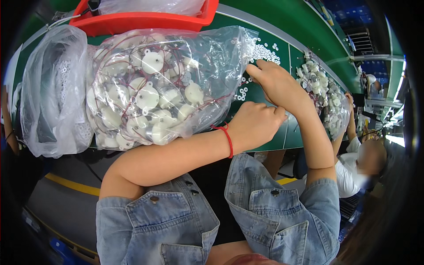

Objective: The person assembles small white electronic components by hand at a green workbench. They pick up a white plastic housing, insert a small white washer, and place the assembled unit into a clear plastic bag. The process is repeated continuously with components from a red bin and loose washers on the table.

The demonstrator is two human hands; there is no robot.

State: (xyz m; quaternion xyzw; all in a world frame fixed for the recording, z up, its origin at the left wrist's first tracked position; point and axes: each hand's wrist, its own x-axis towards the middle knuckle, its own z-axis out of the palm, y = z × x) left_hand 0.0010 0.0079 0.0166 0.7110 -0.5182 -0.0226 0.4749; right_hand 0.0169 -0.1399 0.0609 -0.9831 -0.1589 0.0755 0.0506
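My left hand (256, 126), with a red cord bracelet (229, 140) at its wrist, is closed at the table's near edge; its fingers curl away and hide whatever they hold. Just beyond it, my right hand (280, 86) bends over the loose white washers (265, 54), fingertips drawn together beside the bag's open end. Whether a washer is between them cannot be made out. To the left lies a large clear plastic bag (216, 53), full of round cream-white motors (147, 98) with thin red and dark wires. More small washers (242, 93) lie under my right hand.
A second clear bag (33, 106) with small white parts stands at far left. Behind is a red bin (145, 23) holding clear plastic. On the right, more white motors (313, 75) lie in a heap and bag on the green table (291, 132), near a co-worker in a white shirt (346, 176).
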